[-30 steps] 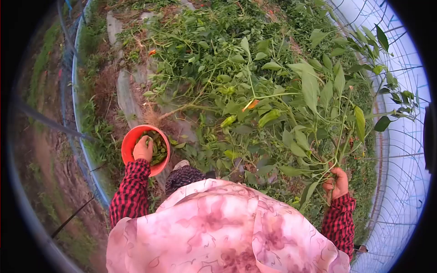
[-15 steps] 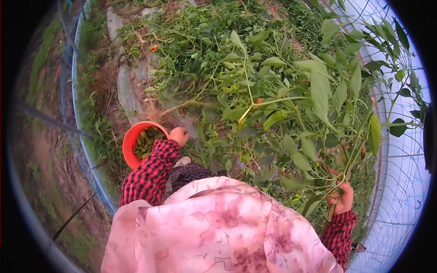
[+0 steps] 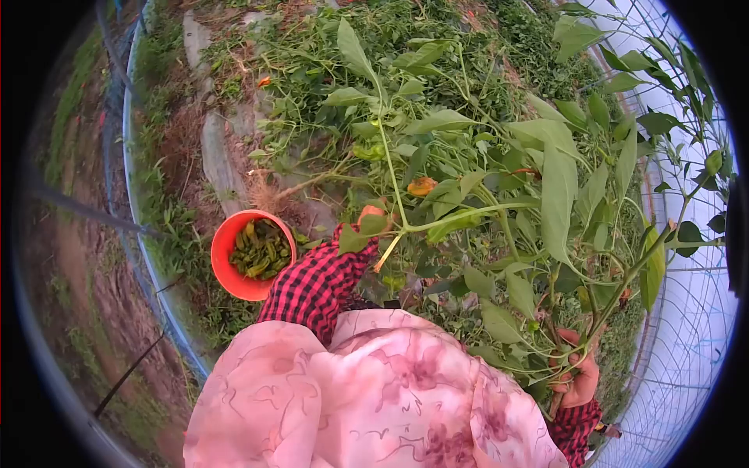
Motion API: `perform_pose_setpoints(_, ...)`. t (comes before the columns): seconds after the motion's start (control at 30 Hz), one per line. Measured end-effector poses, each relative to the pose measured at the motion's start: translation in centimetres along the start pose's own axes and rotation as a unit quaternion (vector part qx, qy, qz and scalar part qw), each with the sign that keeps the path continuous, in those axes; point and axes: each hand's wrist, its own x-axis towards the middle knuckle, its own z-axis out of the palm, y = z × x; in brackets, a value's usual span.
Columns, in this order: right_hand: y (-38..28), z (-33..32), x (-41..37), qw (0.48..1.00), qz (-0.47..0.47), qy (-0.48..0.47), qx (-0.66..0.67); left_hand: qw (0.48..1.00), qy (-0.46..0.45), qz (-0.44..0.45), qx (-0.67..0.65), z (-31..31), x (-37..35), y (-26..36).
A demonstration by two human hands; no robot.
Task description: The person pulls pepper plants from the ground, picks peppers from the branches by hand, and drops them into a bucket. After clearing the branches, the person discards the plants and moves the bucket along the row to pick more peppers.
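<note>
My right hand is wrapped round the stem of a leafy pepper plant, low at the right. The plant's branches spread up and across to the middle of the view. Behind its leaves is my left hand, mostly hidden, near the end of a forked branch; its fingers do not show clearly. A green pepper hangs just right of that fork, and an orange pepper shows above it. Left of my left sleeve, an orange-red bucket holds many green peppers.
Pulled-up plants cover the ground ahead, one with bare roots beside the bucket. A blue-edged net fence runs along the left. White sheeting with netting curves along the right.
My left hand has moved from beside the bucket rightward to the plant's branches. The plant has shifted slightly, while my right hand keeps its hold, a little lower in view.
</note>
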Motion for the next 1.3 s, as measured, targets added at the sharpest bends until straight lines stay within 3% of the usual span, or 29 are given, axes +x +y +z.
perform_pose_setpoints(0.03, 0.1, -0.4, 0.0, 1.0, -0.001, 0.0, -0.015, 0.994, -0.032, -0.019, 0.103, -2.3, -2.4, 5.3)
perform_pose_setpoints(0.1, 0.3, -0.6, -1.5, 0.999, 0.019, 0.039, 0.003, 0.982, 0.043, 0.053, 0.175, -2.8, -1.0, 2.4)
perform_pose_setpoints(0.13, 0.3, -0.2, -1.0, 0.998, 0.03, 0.059, 0.02, 0.962, -0.012, -0.011, 0.271, -4.2, -0.6, 3.5)
perform_pose_setpoints(0.17, 0.5, -0.8, -0.8, 0.999, 0.046, 0.015, -0.008, 0.951, 0.015, -0.014, 0.308, -4.4, 0.8, 1.8)
perform_pose_setpoints(0.23, 1.0, 0.1, -0.7, 0.994, 0.07, 0.074, 0.025, 0.917, -0.036, -0.002, 0.398, -6.4, 0.5, 3.9)
perform_pose_setpoints(0.33, 2.0, -1.5, 0.0, 0.997, 0.058, 0.034, -0.025, 0.899, -0.001, 0.011, 0.439, -8.2, 0.4, 4.6)
perform_pose_setpoints(0.43, 2.3, -1.6, -0.2, 0.991, 0.098, 0.078, -0.051, 0.872, -0.048, -0.069, 0.482, -9.5, 0.2, 4.5)
perform_pose_setpoints(0.53, 3.0, -1.9, 0.3, 0.995, 0.073, 0.015, -0.069, 0.865, -0.025, -0.046, 0.499, -10.8, -0.3, 3.7)
perform_pose_setpoints(0.6, 2.7, -1.2, 0.4, 0.995, 0.082, 0.023, -0.052, 0.889, 0.023, -0.16, 0.428, -13.3, -0.7, 4.1)
perform_pose_setpoints(0.63, 2.1, -0.5, 0.5, 0.995, 0.084, 0.032, -0.038, 0.872, 0.025, -0.147, 0.467, -15.6, 0.6, -0.1)
perform_pose_setpoints(0.67, 0.8, 0.2, 0.1, 0.994, 0.098, 0.025, -0.049, 0.894, 0.072, -0.205, 0.392, -18.2, -0.4, 0.9)
perform_pose_setpoints(0.7, 0.7, -0.5, 0.3, 0.996, 0.09, 0.007, -0.024, 0.828, 0.047, -0.216, 0.516, -19.5, -0.5, -0.2)
perform_pose_setpoints(0.73, 0.4, 0.2, 0.3, 0.996, 0.086, 0.03, -0.013, 0.838, 0.081, -0.243, 0.482, -20.3, -1.7, 0.6)
perform_pose_setpoints(0.77, 0.3, 0.3, 0.7, 0.997, 0.076, 0.016, -0.027, 0.82, -0.011, -0.274, 0.502, -20.4, -3.4, 3.9)
perform_pose_setpoints(0.8, 0.5, -0.1, 1.4, 0.997, 0.071, -0.015, 0.004, 0.818, -0.041, -0.274, 0.504, -19.9, -3.4, 4.0)
perform_pose_setpoints(0.83, 0.4, 0.2, 1.8, 0.998, 0.065, -0.018, 0.002, 0.812, -0.076, -0.253, 0.521, -18.9, -3.7, 4.6)
perform_pose_setpoints(0.9, 0.4, -0.2, 2.5, 0.997, 0.058, -0.048, 0.023, 0.824, -0.13, -0.117, 0.539, -16.8, -3.6, 1.5)
perform_pose_setpoints(0.93, 0.6, -0.2, 2.6, 0.997, 0.06, -0.045, 0.021, 0.845, -0.162, -0.082, 0.503, -15.5, -4.8, 3.4)
perform_pose_setpoints(0.97, 0.7, -0.2, 2.7, 0.997, 0.06, -0.044, 0.028, 0.863, -0.193, -0.047, 0.465, -13.8, -6.2, 6.3)
perform_pose_setpoints(1.03, 0.6, -0.2, 3.0, 0.997, 0.058, -0.044, 0.033, 0.945, -0.214, 0.054, 0.24, -11.2, -7.5, 8.0)
perform_pose_setpoints(1.1, 0.7, 0.0, 2.9, 0.995, 0.071, -0.056, 0.053, 0.961, -0.155, 0.205, 0.101, -7.2, -8.6, 10.5)
perform_pose_setpoints(1.17, 0.9, 0.8, 2.6, 0.995, 0.07, -0.041, 0.057, 0.941, -0.006, 0.327, 0.091, -3.6, -9.1, 13.9)
perform_pose_setpoints(1.23, 1.0, 0.9, 2.6, 0.992, 0.087, -0.065, 0.058, 0.94, 0.067, 0.295, 0.156, -1.7, -9.0, 17.6)
perform_pose_setpoints(1.3, 0.8, 1.2, 2.6, 0.993, 0.087, -0.063, 0.046, 0.92, 0.052, 0.316, 0.225, -0.7, -6.9, 18.0)
